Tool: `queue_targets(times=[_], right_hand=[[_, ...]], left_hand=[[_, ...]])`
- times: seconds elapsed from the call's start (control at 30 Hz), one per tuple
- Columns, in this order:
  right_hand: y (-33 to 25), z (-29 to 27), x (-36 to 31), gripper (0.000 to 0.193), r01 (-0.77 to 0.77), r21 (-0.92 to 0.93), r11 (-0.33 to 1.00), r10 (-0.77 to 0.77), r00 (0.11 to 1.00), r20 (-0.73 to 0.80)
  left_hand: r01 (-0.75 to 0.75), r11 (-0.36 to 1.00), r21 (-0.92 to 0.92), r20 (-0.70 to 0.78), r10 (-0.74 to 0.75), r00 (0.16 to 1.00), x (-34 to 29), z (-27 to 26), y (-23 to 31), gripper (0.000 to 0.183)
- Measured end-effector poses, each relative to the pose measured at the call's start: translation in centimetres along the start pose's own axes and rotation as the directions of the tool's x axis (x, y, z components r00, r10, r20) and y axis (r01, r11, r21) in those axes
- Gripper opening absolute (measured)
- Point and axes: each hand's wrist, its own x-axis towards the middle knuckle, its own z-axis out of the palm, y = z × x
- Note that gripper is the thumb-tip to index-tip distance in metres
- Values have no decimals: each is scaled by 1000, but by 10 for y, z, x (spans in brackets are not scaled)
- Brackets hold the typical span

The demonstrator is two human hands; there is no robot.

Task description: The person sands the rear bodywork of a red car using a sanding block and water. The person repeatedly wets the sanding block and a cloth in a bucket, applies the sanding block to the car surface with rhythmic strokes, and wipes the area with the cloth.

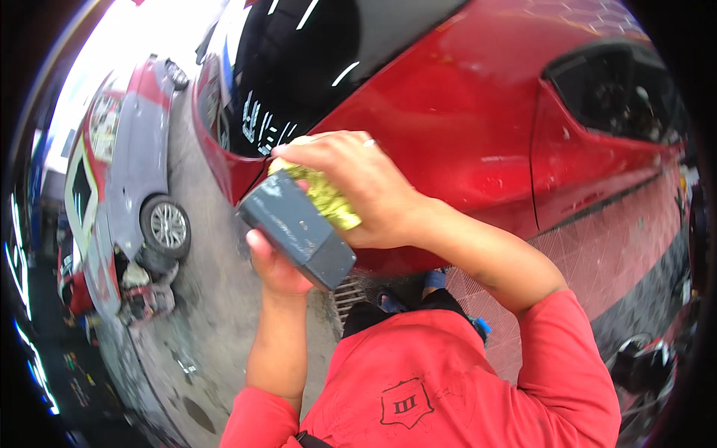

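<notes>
My left hand (278,263) is closed round a dark grey rectangular block (293,228) with pale smudges and a seam near its lower end. I cannot make out exactly what kind of thing it is. Just above it, my right hand (370,190) is wrapped over a crumpled yellow-green cloth (328,198), which presses against or lies very close to the block's upper side. Both hands are in front of me, by the side of a glossy red car (441,149). Part of the right fingers is hidden behind the cloth and block.
The red car's dark window (314,67) is ahead, and its open-looking dark recess (616,89) is at the right. On the left stands a grey-and-red car (138,142) with patchy paint. A floor grate (347,299) and reddish floor tiles (590,231) lie below.
</notes>
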Motion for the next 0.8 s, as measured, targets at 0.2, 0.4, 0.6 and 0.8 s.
queue_targets(times=[0.2, 0.4, 0.6, 0.8], right_hand=[[-42, 37, -46, 107, -218, -299, 929, 189, 974, -123], [-46, 111, -47, 65, -42, -517, 855, -198, 895, -400], [-104, 210, -51, 68, -282, -567, 774, -87, 839, -536], [-147, 301, -49, 63, -485, -537, 690, 19, 753, -657]], left_hand=[[113, 945, 306, -63, -99, 993, 5, -2, 17, 101], [142, 861, 488, 102, -218, 971, 7, -49, 64, 94], [205, 879, 430, 167, -300, 939, -37, -101, 98, 74], [298, 838, 457, 122, -391, 913, -76, -135, 127, 61]])
